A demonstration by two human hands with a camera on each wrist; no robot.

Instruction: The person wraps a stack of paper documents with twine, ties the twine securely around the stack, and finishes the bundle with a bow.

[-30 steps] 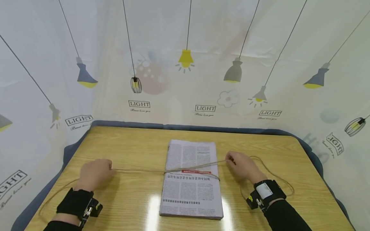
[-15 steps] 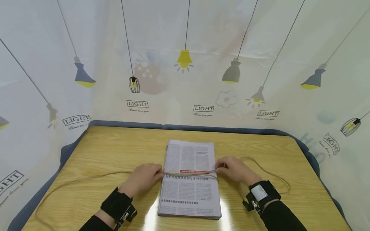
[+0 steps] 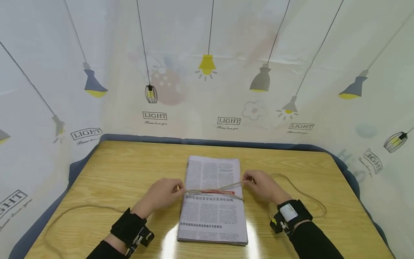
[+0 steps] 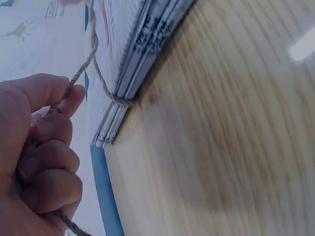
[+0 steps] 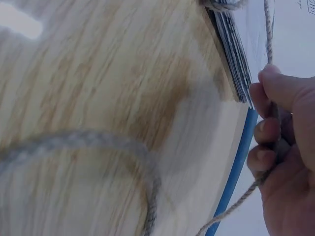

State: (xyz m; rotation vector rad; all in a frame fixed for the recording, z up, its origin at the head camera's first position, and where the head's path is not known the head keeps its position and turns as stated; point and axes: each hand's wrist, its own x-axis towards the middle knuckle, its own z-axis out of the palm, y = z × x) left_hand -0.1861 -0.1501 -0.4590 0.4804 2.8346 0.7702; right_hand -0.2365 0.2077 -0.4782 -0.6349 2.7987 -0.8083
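Note:
A flat stack of folded newspapers [image 3: 211, 216] lies mid-table with twine [image 3: 231, 186] passing round it and crossing on top. At the stack's left edge my left hand [image 3: 161, 196] pinches one length of the twine between thumb and forefinger, its other fingers curled over the strand in the left wrist view. My right hand [image 3: 263, 184] pinches the other length just off the right edge, a little above the paper. In the left wrist view, the twine [image 4: 120, 101] bends down over the side of the newspapers [image 4: 147, 44]. The stack's underside is hidden.
A loose tail of twine [image 3: 85, 205] curves over the wooden table [image 3: 139, 162] on the left. Another loop of twine [image 3: 304, 193] lies beyond the right hand. Behind the table hangs a pale curtain [image 3: 194, 122] printed with lamps.
My left hand has come in from the far left to the stack's edge, still holding the twine. My right hand moved left and down, then rose slightly.

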